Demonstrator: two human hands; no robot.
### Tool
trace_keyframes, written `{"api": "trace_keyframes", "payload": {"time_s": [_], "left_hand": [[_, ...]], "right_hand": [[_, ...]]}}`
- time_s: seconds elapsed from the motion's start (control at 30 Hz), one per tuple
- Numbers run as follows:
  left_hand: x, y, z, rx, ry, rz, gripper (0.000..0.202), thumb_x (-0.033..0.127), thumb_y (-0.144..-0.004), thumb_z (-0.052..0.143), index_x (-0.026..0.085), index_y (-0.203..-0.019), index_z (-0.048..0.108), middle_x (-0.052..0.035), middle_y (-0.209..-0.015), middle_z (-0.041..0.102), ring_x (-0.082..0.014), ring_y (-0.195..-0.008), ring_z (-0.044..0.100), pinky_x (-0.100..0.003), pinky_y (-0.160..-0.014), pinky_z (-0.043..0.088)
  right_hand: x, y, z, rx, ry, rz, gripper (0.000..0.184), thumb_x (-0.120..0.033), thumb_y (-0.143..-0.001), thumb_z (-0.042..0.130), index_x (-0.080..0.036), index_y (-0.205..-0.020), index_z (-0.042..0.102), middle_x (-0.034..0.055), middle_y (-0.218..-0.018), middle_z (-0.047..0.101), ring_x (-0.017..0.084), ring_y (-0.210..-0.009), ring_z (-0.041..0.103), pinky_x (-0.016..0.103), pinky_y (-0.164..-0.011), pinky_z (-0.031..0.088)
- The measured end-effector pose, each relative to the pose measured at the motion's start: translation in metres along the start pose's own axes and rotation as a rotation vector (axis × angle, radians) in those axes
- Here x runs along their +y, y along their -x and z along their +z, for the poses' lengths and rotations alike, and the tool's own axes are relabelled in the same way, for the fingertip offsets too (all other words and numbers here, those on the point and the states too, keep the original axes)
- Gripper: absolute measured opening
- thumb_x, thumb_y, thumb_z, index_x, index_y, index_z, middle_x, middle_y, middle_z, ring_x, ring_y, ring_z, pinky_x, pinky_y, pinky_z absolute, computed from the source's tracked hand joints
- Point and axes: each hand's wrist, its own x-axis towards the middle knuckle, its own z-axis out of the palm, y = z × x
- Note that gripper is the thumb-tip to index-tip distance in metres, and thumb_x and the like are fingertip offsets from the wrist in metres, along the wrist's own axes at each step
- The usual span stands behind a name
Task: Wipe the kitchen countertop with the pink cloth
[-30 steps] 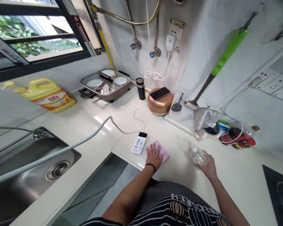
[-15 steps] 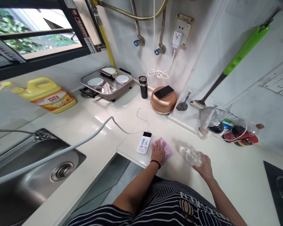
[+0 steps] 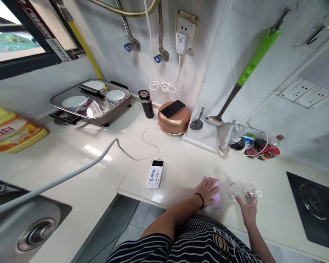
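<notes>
My left hand lies on a pink cloth on the white counter, fingers spread and pressing it down. A dark beaded bracelet circles that wrist. Just to the right, my right hand is closed around a clear plastic bottle, tilted sideways with its white cap towards the right. Whether the bottle touches the counter I cannot tell. Left of my hands, a white power bank with a dark display lies flat, a cable running from its top end.
A grey hose crosses over the sink. At the back stand a lidded electric pan, a black flask and a copper-coloured pot bearing a phone. A cooktop lies right; a green-handled spatula hangs above.
My left hand and the cloth have slid right along the counter, away from the power bank. The bottle has turned in my right hand, its cap swinging from left to right. My view has shifted right.
</notes>
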Motion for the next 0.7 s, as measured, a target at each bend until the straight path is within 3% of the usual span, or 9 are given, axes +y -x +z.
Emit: {"api": "trace_keyframes", "payload": {"time_s": [0.1, 0.2, 0.3, 0.37, 0.43, 0.5, 0.57, 0.63, 0.7], "left_hand": [[-0.034, -0.022, -0.031, 0.028, 0.002, -0.268, 0.072, 0.052, -0.091, 0.054, 0.027, -0.157, 0.042, -0.0105, -0.173, 0.019, -0.0348, -0.160, 0.013, -0.058, -0.128, 0.007], [-0.096, -0.029, -0.074, 0.086, -0.006, -0.541, 0.072, 0.049, -0.093, 0.048, 0.021, -0.159, 0.038, -0.0146, -0.173, 0.017, -0.0374, -0.160, 0.010, -0.060, -0.128, 0.004], [-0.164, -0.020, -0.110, 0.165, -0.025, -0.753, 0.076, 0.042, -0.096, 0.039, 0.007, -0.162, 0.025, -0.0257, -0.171, 0.009, -0.0445, -0.158, 0.005, -0.069, -0.124, 0.000], [-0.201, -0.010, -0.125, 0.257, -0.039, -0.950, 0.076, 0.044, -0.097, 0.038, 0.009, -0.163, 0.024, -0.0247, -0.171, 0.008, -0.0443, -0.158, 0.002, -0.068, -0.124, -0.001], [-0.223, -0.004, -0.134, 0.331, -0.046, -1.087, 0.077, 0.046, -0.097, 0.039, 0.010, -0.163, 0.023, -0.0242, -0.172, 0.007, -0.0440, -0.158, 0.000, -0.067, -0.125, -0.001], [-0.228, -0.009, -0.135, 0.379, -0.052, -1.175, 0.077, 0.046, -0.097, 0.039, 0.009, -0.163, 0.022, -0.0256, -0.171, 0.006, -0.0446, -0.158, 0.000, -0.067, -0.124, 0.000], [-0.216, -0.025, -0.129, 0.402, -0.062, -1.232, 0.077, 0.044, -0.097, 0.039, 0.008, -0.163, 0.022, -0.0262, -0.171, 0.007, -0.0452, -0.158, 0.001, -0.068, -0.124, 0.000], [-0.189, -0.050, -0.116, 0.379, -0.070, -1.200, 0.077, 0.043, -0.097, 0.040, 0.009, -0.163, 0.022, -0.0252, -0.171, 0.009, -0.0457, -0.158, 0.003, -0.070, -0.123, -0.001], [-0.151, -0.077, -0.094, 0.295, -0.066, -1.047, 0.078, 0.044, -0.095, 0.042, 0.011, -0.163, 0.024, -0.0225, -0.172, 0.012, -0.0458, -0.158, 0.004, -0.071, -0.123, -0.003]], "right_hand": [[0.003, 0.006, -0.005, -0.035, 0.082, 0.012, 0.092, -0.072, -0.066, 0.070, -0.022, -0.140, 0.047, 0.0150, -0.137, 0.062, 0.036, -0.120, 0.063, 0.047, -0.106, 0.050], [0.019, 0.019, -0.014, -0.071, 0.156, 0.008, 0.095, -0.077, -0.069, 0.062, -0.024, -0.146, 0.044, 0.0140, -0.143, 0.059, 0.037, -0.118, 0.065, 0.048, -0.102, 0.053], [0.048, 0.038, -0.024, -0.098, 0.191, 0.035, 0.100, -0.079, -0.073, 0.057, -0.023, -0.153, 0.038, 0.0155, -0.149, 0.055, 0.036, -0.122, 0.065, 0.045, -0.100, 0.055], [0.069, 0.050, -0.029, -0.103, 0.216, 0.084, 0.101, -0.082, -0.073, 0.054, -0.022, -0.153, 0.039, 0.0164, -0.150, 0.055, 0.037, -0.124, 0.065, 0.043, -0.096, 0.058], [0.087, 0.061, -0.034, -0.099, 0.235, 0.123, 0.100, -0.084, -0.070, 0.053, -0.025, -0.150, 0.043, 0.0147, -0.147, 0.059, 0.037, -0.122, 0.066, 0.043, -0.090, 0.061], [0.100, 0.069, -0.036, -0.090, 0.245, 0.155, 0.099, -0.086, -0.067, 0.053, -0.027, -0.146, 0.049, 0.0130, -0.141, 0.064, 0.037, -0.119, 0.069, 0.044, -0.089, 0.061], [0.105, 0.075, -0.036, -0.087, 0.234, 0.196, 0.103, -0.089, -0.062, 0.053, -0.024, -0.142, 0.054, 0.0142, -0.133, 0.069, 0.037, -0.115, 0.070, 0.045, -0.092, 0.060], [0.102, 0.078, -0.034, -0.097, 0.211, 0.236, 0.106, -0.090, -0.058, 0.056, -0.020, -0.138, 0.058, 0.0153, -0.125, 0.072, 0.036, -0.112, 0.071, 0.044, -0.094, 0.059], [0.095, 0.078, -0.031, -0.107, 0.184, 0.254, 0.105, -0.089, -0.056, 0.059, -0.018, -0.133, 0.062, 0.0154, -0.124, 0.073, 0.035, -0.111, 0.072, 0.042, -0.093, 0.058]]}}
